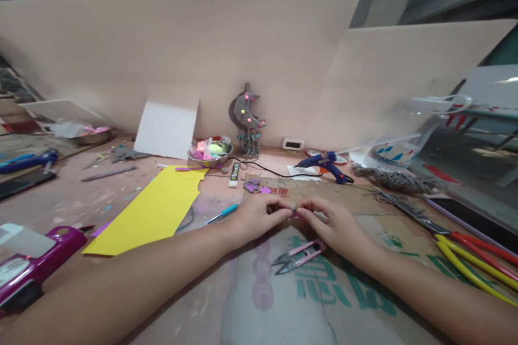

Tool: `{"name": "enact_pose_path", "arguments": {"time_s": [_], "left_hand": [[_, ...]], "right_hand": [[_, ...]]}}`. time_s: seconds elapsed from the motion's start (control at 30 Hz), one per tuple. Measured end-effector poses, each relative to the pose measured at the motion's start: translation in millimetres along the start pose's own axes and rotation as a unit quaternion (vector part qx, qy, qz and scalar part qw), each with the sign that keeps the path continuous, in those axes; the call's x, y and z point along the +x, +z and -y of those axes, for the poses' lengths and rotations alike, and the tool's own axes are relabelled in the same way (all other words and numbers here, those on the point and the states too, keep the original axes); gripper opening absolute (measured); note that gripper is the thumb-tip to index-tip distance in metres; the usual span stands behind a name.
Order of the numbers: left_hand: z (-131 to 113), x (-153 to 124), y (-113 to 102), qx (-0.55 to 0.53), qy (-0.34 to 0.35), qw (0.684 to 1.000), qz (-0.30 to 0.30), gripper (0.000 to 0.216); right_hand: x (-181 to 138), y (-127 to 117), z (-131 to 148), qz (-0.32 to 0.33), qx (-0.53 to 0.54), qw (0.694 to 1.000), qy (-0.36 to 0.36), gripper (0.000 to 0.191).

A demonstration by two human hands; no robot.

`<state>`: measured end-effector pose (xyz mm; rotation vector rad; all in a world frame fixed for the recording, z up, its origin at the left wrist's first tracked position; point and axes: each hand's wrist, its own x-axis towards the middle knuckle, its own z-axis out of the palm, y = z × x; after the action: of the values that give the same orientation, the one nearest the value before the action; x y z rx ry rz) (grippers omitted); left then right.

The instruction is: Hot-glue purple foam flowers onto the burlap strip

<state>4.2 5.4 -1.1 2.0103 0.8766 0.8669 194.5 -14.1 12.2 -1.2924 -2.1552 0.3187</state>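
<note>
My left hand [263,216] and my right hand [329,222] meet over the cardboard, thumbs and forefingers pinched together. Between the fingertips is a small purple and grey piece [294,214], mostly covered, so its kind cannot be made out. Pink-handled thread snips [299,257] lie just below my right hand, blades pointing left. Beyond my left hand are a purple flower shape with grey edging [252,185] and a smaller plain purple flower cutout [265,190]. A blue pen [218,214] rests left of my left wrist.
Yellow sheet [149,210] and magenta tool [44,264] lie left. At the back are a bowl of bright clay-like lumps [210,153], a moon-shaped ornament [245,113] and a blue glue gun [326,164] with its cord. Large scissors [449,234], grey yarn [394,179] and a phone [481,221] are right.
</note>
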Motion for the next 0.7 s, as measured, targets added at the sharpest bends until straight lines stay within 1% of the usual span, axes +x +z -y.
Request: {"name": "enact_pose_path", "arguments": {"time_s": [0.23,0.43,0.53,0.7], "left_hand": [[3.0,1.6,0.9,0.018,-0.018,1.0,0.0,0.024],[-1.5,0.8,0.2,0.025,-0.021,0.999,-0.023,0.023],[-0.9,0.8,0.5,0.031,-0.024,0.999,-0.027,0.022],[3.3,1.0,1.0,0.032,-0.011,0.999,-0.019,0.026]], "right_hand": [[-0.4,0.1,-1.3,0.008,0.015,1.0,0.011,0.021],[-1.6,-0.6,-3.9,-0.028,-0.023,0.999,-0.006,0.019],[-1.7,-1.1,-3.2,-0.024,-0.036,0.999,-0.01,0.019],[-0.6,-0.6,-3.2,-0.022,-0.038,0.999,-0.017,0.021]]}}
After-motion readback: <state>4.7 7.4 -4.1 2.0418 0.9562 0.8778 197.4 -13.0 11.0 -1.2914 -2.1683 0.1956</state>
